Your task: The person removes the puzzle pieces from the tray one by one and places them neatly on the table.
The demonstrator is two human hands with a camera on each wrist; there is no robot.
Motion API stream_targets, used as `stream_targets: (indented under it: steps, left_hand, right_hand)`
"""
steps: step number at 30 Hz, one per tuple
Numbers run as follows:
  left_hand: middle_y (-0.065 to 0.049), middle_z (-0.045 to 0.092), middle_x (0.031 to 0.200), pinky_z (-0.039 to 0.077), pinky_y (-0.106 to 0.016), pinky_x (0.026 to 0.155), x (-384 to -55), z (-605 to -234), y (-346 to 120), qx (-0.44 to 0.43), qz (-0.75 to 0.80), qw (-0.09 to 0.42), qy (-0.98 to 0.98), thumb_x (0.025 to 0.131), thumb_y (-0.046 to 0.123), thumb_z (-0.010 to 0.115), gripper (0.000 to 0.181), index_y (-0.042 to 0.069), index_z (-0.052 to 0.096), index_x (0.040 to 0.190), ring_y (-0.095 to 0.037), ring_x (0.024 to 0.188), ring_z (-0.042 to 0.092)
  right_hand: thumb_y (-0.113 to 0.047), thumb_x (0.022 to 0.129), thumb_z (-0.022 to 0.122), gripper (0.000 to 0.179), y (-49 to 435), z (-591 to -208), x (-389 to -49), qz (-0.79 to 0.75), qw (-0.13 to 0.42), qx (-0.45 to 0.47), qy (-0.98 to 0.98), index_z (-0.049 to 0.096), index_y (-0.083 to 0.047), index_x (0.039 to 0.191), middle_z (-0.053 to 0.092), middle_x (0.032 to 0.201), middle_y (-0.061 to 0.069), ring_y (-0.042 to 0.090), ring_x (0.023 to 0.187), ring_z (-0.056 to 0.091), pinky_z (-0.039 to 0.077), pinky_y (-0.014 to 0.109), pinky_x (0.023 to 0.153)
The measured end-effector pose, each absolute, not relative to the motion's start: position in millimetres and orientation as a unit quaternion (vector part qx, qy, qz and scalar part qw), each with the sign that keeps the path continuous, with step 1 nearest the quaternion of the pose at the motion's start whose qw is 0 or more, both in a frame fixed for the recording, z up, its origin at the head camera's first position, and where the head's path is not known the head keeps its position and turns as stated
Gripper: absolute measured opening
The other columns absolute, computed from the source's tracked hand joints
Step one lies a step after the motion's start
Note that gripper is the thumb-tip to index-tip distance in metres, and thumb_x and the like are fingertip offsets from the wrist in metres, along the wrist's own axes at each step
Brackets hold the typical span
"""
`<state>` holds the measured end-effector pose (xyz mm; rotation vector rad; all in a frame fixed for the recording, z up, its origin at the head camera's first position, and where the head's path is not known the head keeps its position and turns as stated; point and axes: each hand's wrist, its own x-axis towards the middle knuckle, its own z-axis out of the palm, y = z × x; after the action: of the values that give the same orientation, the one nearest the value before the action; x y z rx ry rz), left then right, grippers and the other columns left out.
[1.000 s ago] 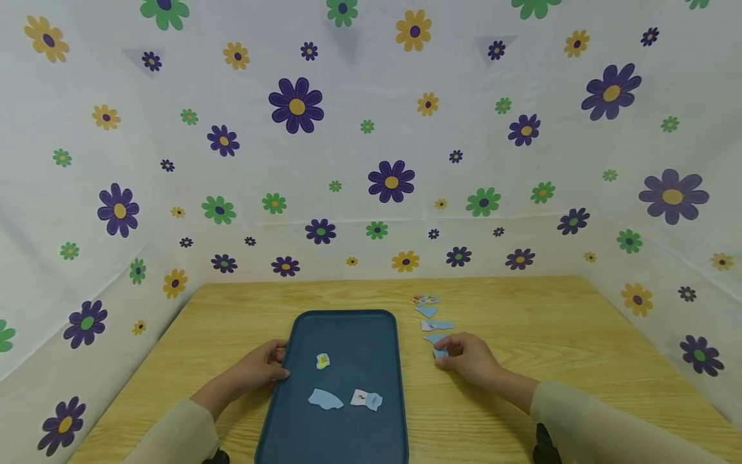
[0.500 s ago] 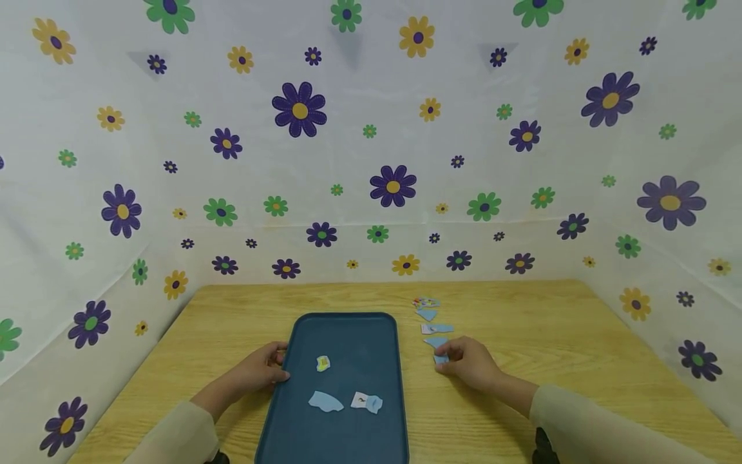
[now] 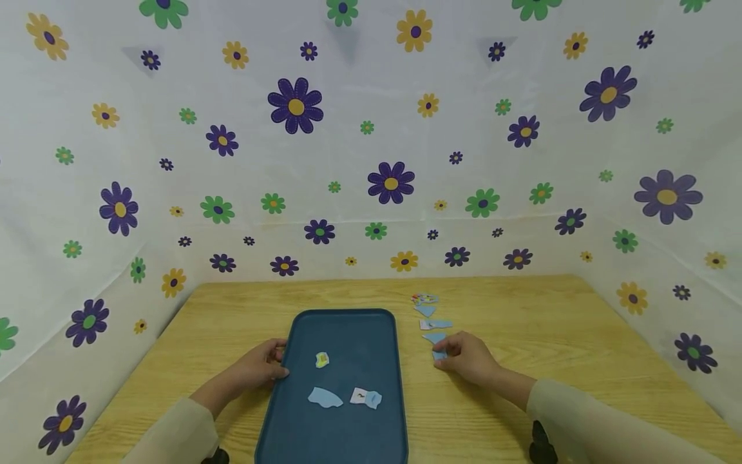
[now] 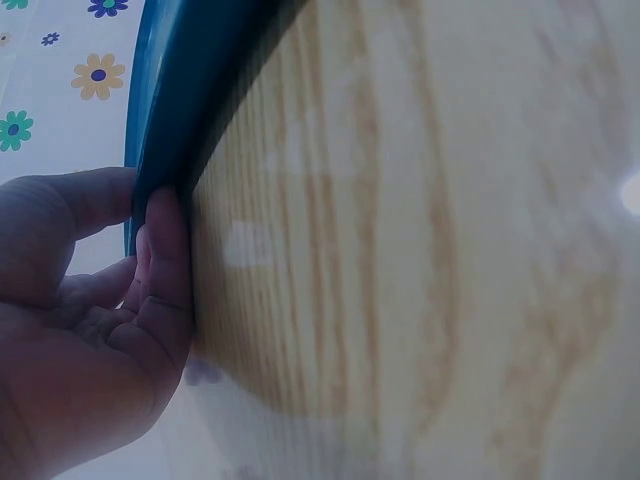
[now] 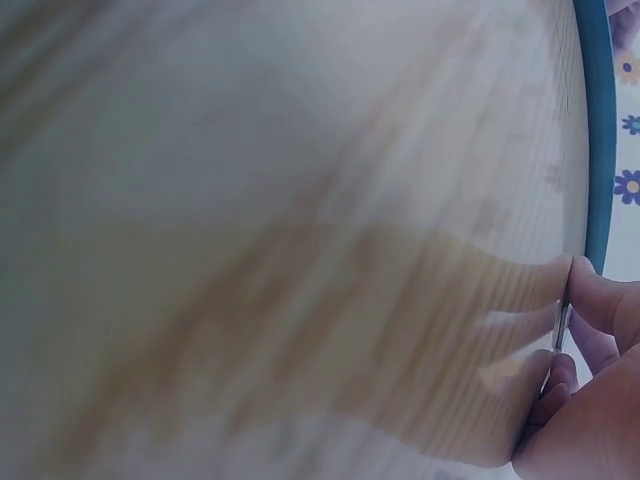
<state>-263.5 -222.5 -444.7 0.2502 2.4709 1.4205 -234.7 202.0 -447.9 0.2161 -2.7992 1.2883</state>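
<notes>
My left hand (image 3: 255, 372) grips the left rim of a dark blue tray (image 3: 342, 439). In the left wrist view, its thumb and fingers lie on either side of that rim. To the right of the tray, my right hand (image 3: 474, 362) pinches a small light-blue jigsaw-like piece (image 3: 439, 355) at the tabletop, partly covered by the fingers. A blue triangular piece (image 3: 432, 337) sits just beyond it. On the tray are a yellow-printed piece (image 3: 322, 359), a plain light-blue piece (image 3: 325, 397) and a pink-and-blue piece (image 3: 366, 398).
Farther back in the same column lie a pink-and-blue strip (image 3: 436, 324), another blue triangle (image 3: 426, 310) and a colourful piece (image 3: 425, 299). All rest on a wood-grain table (image 3: 522, 309). A white flower-print cloth (image 3: 371, 148) surrounds the table's back and sides.
The head view tilts slightly and returns. Both hands, the tray and the pieces stay practically where they were.
</notes>
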Motion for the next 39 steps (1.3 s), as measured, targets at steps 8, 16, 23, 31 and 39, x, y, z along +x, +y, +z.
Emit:
stream_targets:
  steps: [8, 16, 23, 31, 39]
  left_hand:
    - [-0.012, 0.051, 0.100, 0.048, -0.037, 0.066, -260.0, -447.0, -224.5, 0.075, 0.490, 0.140, 0.857, 0.084, -0.005, 0.066, 0.062, -0.006, 0.040, 0.140, -0.023, 0.083, 0.052]
    - [-0.013, 0.050, 0.102, 0.048, -0.037, 0.066, -264.8, -444.2, -225.1, 0.081, 0.491, 0.143, 0.855, 0.084, -0.004, 0.066, 0.062, -0.005, 0.040, 0.140, -0.023, 0.083, 0.052]
    - [-0.013, 0.049, 0.102, 0.048, -0.037, 0.065, -265.3, -444.9, -225.5, 0.074, 0.487, 0.144, 0.858, 0.084, -0.004, 0.067, 0.063, -0.005, 0.040, 0.141, -0.024, 0.085, 0.051]
    - [-0.013, 0.047, 0.102, 0.047, -0.036, 0.065, -264.2, -443.6, -224.0, 0.076, 0.494, 0.150, 0.853, 0.084, -0.004, 0.066, 0.062, -0.005, 0.039, 0.140, -0.024, 0.084, 0.050]
    - [-0.013, 0.048, 0.102, 0.047, -0.036, 0.065, -263.7, -440.9, -222.1, 0.068, 0.491, 0.151, 0.855, 0.084, -0.005, 0.065, 0.061, -0.004, 0.040, 0.141, -0.024, 0.084, 0.051]
  right_hand:
    - [-0.009, 0.078, 0.080, 0.019, 199.1, -446.6, -233.2, 0.425, 0.022, 0.076, -0.902, 0.075, -0.008, 0.096, 0.059, 0.093, 0.003, 0.018, 0.083, 0.050, 0.043, 0.035, 0.076]
    - [-0.010, 0.078, 0.080, 0.021, 198.0, -441.7, -235.2, 0.423, 0.015, 0.055, -0.904, 0.075, -0.009, 0.099, 0.062, 0.098, 0.004, 0.019, 0.088, 0.053, 0.045, 0.037, 0.078]
    - [-0.008, 0.082, 0.077, 0.024, 196.2, -440.4, -239.8, 0.453, 0.004, 0.059, -0.890, 0.073, -0.006, 0.105, 0.061, 0.105, 0.008, 0.022, 0.093, 0.054, 0.048, 0.036, 0.075]
    - [-0.012, 0.085, 0.075, 0.028, 182.6, -434.9, -239.5, 0.484, -0.006, 0.068, -0.872, 0.071, -0.006, 0.112, 0.062, 0.109, 0.010, 0.023, 0.095, 0.053, 0.048, 0.034, 0.074]
    - [-0.011, 0.084, 0.075, 0.029, 156.7, -427.4, -229.4, 0.514, -0.019, 0.094, -0.852, 0.071, -0.004, 0.112, 0.061, 0.108, 0.010, 0.022, 0.092, 0.052, 0.047, 0.033, 0.074]
